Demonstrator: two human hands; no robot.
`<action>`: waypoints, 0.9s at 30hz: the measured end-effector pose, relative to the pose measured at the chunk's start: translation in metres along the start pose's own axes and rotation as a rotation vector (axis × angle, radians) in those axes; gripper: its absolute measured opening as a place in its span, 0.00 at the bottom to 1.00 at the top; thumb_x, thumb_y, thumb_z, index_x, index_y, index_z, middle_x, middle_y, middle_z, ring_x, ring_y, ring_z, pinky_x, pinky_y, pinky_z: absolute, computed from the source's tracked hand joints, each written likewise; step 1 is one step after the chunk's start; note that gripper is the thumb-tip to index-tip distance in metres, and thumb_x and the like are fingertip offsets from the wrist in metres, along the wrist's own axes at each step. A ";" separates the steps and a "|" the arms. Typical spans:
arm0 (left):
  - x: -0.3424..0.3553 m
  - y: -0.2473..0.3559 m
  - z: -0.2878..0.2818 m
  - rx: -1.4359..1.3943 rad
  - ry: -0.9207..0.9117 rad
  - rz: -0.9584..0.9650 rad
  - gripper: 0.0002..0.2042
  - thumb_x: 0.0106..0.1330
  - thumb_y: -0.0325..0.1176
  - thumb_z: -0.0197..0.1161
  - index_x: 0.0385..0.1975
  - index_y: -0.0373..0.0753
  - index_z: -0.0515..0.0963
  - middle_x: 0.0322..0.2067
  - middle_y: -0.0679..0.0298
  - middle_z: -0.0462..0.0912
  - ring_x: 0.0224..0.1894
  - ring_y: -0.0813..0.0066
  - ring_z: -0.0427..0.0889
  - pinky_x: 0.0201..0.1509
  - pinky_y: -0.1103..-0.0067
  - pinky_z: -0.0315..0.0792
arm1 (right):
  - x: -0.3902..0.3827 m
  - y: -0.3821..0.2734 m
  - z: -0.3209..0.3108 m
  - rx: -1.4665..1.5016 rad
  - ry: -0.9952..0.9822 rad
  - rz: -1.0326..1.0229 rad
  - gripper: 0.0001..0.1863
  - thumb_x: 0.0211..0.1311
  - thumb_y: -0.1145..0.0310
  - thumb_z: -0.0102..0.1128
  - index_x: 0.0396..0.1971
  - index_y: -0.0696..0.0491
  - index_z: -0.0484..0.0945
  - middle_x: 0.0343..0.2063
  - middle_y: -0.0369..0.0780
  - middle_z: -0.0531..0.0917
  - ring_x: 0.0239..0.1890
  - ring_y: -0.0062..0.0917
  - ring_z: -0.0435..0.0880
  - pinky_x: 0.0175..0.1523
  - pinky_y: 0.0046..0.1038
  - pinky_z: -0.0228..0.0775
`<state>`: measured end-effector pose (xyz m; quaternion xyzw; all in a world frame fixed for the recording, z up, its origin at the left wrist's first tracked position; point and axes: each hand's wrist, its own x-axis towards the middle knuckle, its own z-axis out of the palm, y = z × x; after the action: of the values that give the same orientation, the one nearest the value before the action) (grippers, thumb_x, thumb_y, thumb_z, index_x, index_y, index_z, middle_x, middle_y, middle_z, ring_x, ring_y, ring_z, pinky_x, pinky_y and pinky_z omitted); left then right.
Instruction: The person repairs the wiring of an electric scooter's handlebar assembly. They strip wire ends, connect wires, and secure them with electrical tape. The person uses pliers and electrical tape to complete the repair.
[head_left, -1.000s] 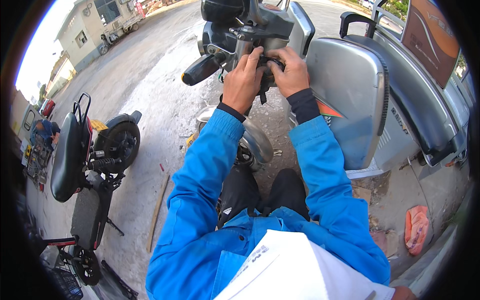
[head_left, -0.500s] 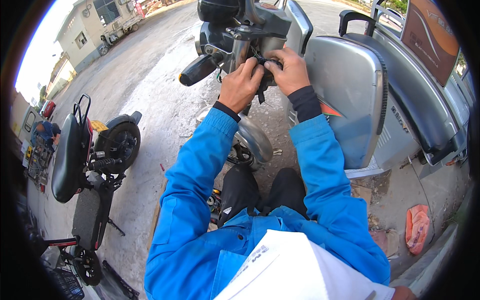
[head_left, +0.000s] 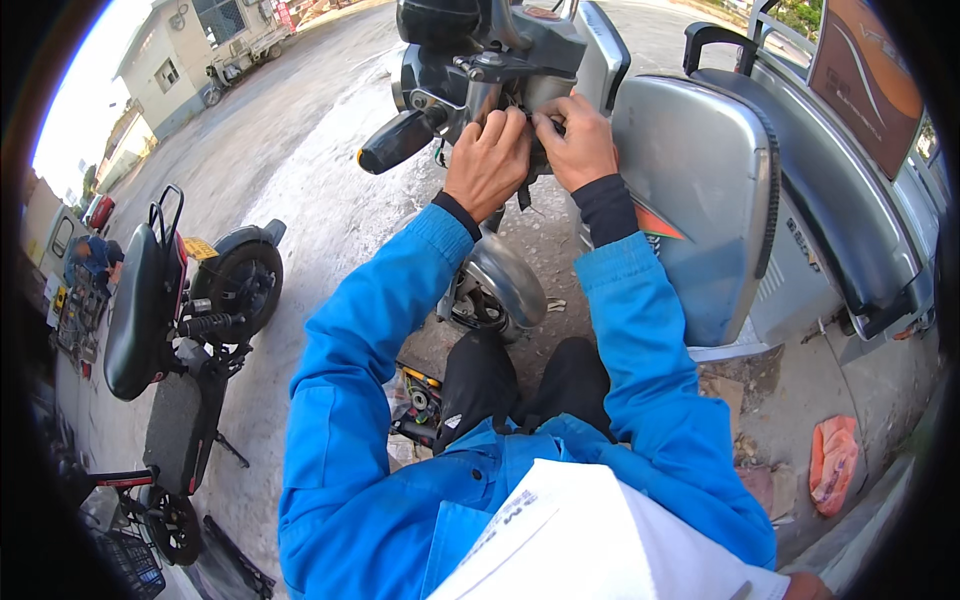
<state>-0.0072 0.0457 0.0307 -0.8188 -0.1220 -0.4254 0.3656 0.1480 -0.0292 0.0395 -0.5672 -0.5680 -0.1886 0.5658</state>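
While both arms reached up and forward: the left hand (head_left: 489, 160) and right hand (head_left: 578, 145) met just left of the silver panel (head_left: 690, 210), the landmark for every place below.
Left arm: its blue sleeve ran up from lower left, elbow bent outward, the wrist angled inward toward the panel side.
Left hand pose: back turned up, knuckles raised, fingers bent down and away; its fingertips were hidden, so whether it grasped anything could not be told.
Right arm: straighter than the left, it rose along the panel's left edge, a black cuff showing at the wrist.
Right hand pose: back turned outward, fingers curled, thumb laid toward the left hand.
Right grip: thumb and forefinger were pinched on a dark cable (head_left: 558, 127).
Cable: it sat left of the panel's upper part, beneath the handlebar assembly (head_left: 490, 68); its far end could not be made out.
Handlebar grip: the black handlebar grip (head_left: 395, 142) stuck out farther left of the panel, beyond the left hand.
Fender: a shiny metal fender (head_left: 510, 280) curved below the hands, left of the panel's lower part.
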 end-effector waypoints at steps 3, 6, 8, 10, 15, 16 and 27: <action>-0.008 0.012 -0.015 -0.096 0.034 -0.135 0.16 0.63 0.28 0.65 0.50 0.35 0.85 0.48 0.61 0.79 0.49 0.64 0.80 0.44 0.70 0.77 | -0.002 -0.002 -0.001 0.105 0.002 0.099 0.08 0.65 0.68 0.71 0.35 0.58 0.88 0.34 0.48 0.85 0.37 0.43 0.87 0.45 0.42 0.79; -0.021 0.024 -0.031 -0.283 0.090 -0.283 0.20 0.60 0.23 0.67 0.54 0.36 0.85 0.47 0.59 0.80 0.48 0.61 0.80 0.45 0.68 0.78 | -0.002 -0.002 -0.001 0.102 0.014 0.110 0.08 0.65 0.68 0.71 0.35 0.58 0.88 0.33 0.47 0.85 0.36 0.41 0.87 0.43 0.40 0.79; -0.024 0.034 -0.034 -0.520 0.136 -0.403 0.19 0.65 0.20 0.68 0.57 0.36 0.84 0.44 0.57 0.84 0.44 0.55 0.85 0.46 0.69 0.80 | -0.001 -0.002 0.001 0.094 0.014 0.113 0.08 0.65 0.67 0.71 0.35 0.58 0.88 0.32 0.46 0.85 0.35 0.41 0.87 0.43 0.39 0.79; -0.024 0.043 -0.033 -0.766 0.220 -0.516 0.17 0.69 0.20 0.67 0.57 0.36 0.84 0.41 0.56 0.86 0.42 0.54 0.87 0.45 0.70 0.81 | -0.001 -0.002 0.001 0.079 0.026 0.083 0.10 0.67 0.67 0.72 0.36 0.59 0.88 0.32 0.44 0.86 0.32 0.33 0.87 0.41 0.34 0.78; -0.011 0.052 -0.015 -1.543 0.145 -1.065 0.17 0.84 0.27 0.56 0.66 0.25 0.78 0.49 0.59 0.90 0.41 0.79 0.87 0.45 0.79 0.83 | -0.003 -0.005 0.001 0.114 0.016 0.107 0.09 0.66 0.67 0.71 0.35 0.58 0.88 0.32 0.46 0.86 0.35 0.40 0.88 0.43 0.39 0.79; -0.009 0.053 -0.012 -1.533 0.174 -1.079 0.17 0.84 0.27 0.57 0.66 0.25 0.78 0.48 0.58 0.90 0.42 0.78 0.87 0.46 0.79 0.83 | -0.003 -0.006 0.000 0.108 0.015 0.105 0.09 0.66 0.67 0.71 0.35 0.58 0.88 0.32 0.46 0.86 0.35 0.40 0.88 0.43 0.39 0.79; 0.007 0.048 0.008 -1.907 0.251 -1.292 0.17 0.84 0.34 0.58 0.60 0.26 0.80 0.50 0.53 0.89 0.49 0.70 0.90 0.54 0.75 0.84 | -0.006 -0.005 0.003 0.094 -0.014 0.085 0.09 0.70 0.68 0.71 0.41 0.59 0.89 0.33 0.42 0.89 0.34 0.25 0.89 0.42 0.29 0.80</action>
<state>0.0264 0.0172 0.0094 -0.4994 -0.1104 -0.5305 -0.6760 0.1404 -0.0306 0.0358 -0.5649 -0.5556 -0.1337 0.5953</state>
